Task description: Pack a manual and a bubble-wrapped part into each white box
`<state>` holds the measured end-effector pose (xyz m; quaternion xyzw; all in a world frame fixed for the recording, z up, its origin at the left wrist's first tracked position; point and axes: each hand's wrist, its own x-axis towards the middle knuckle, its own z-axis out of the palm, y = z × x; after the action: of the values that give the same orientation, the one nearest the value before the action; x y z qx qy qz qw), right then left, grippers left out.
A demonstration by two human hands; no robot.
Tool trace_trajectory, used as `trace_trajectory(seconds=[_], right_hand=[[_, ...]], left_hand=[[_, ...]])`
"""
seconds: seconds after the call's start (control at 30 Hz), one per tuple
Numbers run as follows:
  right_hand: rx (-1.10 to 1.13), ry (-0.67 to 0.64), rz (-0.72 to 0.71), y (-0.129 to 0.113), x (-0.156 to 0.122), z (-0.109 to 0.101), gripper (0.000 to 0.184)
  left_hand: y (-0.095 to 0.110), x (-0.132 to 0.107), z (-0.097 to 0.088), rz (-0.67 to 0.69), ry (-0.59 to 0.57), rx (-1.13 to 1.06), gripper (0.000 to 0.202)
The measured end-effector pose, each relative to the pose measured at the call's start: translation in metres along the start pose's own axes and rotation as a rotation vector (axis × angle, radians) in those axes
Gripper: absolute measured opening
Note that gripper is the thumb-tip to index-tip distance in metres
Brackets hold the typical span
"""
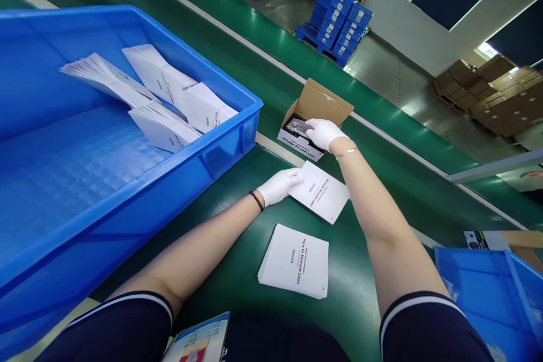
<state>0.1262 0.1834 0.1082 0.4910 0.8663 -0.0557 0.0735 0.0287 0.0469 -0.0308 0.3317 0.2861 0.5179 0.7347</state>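
My left hand (280, 185), in a white glove, pinches the edge of a white instruction booklet (320, 192) printed "Minute Stream 1000". Just beyond it stands a small cardboard box (301, 144) with its lid up, bearing the same print. My right hand (324, 134), also gloved in white, reaches into this box with curled fingers on a clear plastic bag (298, 126). Dark contents show under the bag; some fingertips are hidden. Nearer to me, a stack of matching booklets (294, 263) lies on the green work surface (237, 271).
At left, a large blue bin (203, 175) holds several bundles of booklets (165, 82). Another blue bin (475, 288) stands at lower right. A pale rail (280, 150) runs behind the booklets, beside the green conveyor belt (382, 175). Stacked blue crates (339, 22) stand on the far floor.
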Motion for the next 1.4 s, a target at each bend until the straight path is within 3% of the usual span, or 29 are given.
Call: trace_trajectory(seconds=[0.13, 0.2, 0.27, 0.37, 0.43, 0.5, 0.67, 0.73, 0.8, 0.87, 0.93, 1.0, 1.1, 1.23, 1.4], right_hand=[[-0.132, 0.096, -0.271, -0.021, -0.088, 0.02, 0.057], [-0.22, 0.052, -0.294, -0.03, -0.122, 0.037, 0.058], [-0.233, 0.046, -0.238, -0.032, -0.138, 0.046, 0.05], [-0.208, 0.204, -0.153, -0.02, -0.132, 0.036, 0.055], [-0.205, 0.347, -0.096, -0.005, -0.112, 0.026, 0.056], [-0.177, 0.396, -0.022, 0.011, -0.085, 0.025, 0.054], [0.034, 0.125, 0.066, 0.042, -0.036, 0.064, 0.072], [0.08, 0.184, 0.077, 0.046, -0.044, 0.075, 0.077], [0.077, 0.29, 0.073, 0.038, -0.073, 0.08, 0.075], [0.082, 0.278, -0.023, 0.018, -0.117, 0.081, 0.067], [0.118, 0.101, -0.213, -0.008, -0.167, 0.082, 0.065], [0.127, -0.104, -0.384, -0.033, -0.214, 0.087, 0.082], [0.112, -0.234, -0.414, -0.055, -0.262, 0.109, 0.108], [0.212, -0.247, -0.341, -0.05, -0.275, 0.138, 0.105], [0.34, -0.284, -0.372, -0.032, -0.266, 0.137, 0.097]], left_hand=[[0.004, 0.003, 0.001, 0.017, 0.151, -0.21, 0.044], [0.007, 0.004, 0.001, 0.002, 0.197, -0.26, 0.042], [0.01, 0.005, 0.001, -0.021, 0.167, -0.325, 0.039], [0.012, 0.003, 0.001, -0.085, 0.137, -0.387, 0.037], [0.013, 0.002, 0.002, -0.124, 0.171, -0.369, 0.04], [0.013, 0.002, 0.002, -0.144, 0.199, -0.339, 0.04], [0.014, 0.002, 0.003, -0.149, 0.191, -0.292, 0.037], [0.015, 0.002, 0.004, -0.164, 0.196, -0.29, 0.032], [0.015, 0.001, 0.006, -0.17, 0.199, -0.29, 0.029], [0.013, 0.001, 0.006, -0.141, 0.185, -0.29, 0.029], [0.011, 0.002, 0.004, -0.094, 0.16, -0.273, 0.034], [0.008, 0.004, 0.0, -0.101, 0.136, -0.249, 0.039], [0.006, 0.004, -0.004, -0.112, 0.116, -0.236, 0.043], [0.006, 0.004, -0.005, -0.093, 0.105, -0.219, 0.045], [0.01, 0.001, -0.001, -0.094, 0.11, -0.158, 0.044]])
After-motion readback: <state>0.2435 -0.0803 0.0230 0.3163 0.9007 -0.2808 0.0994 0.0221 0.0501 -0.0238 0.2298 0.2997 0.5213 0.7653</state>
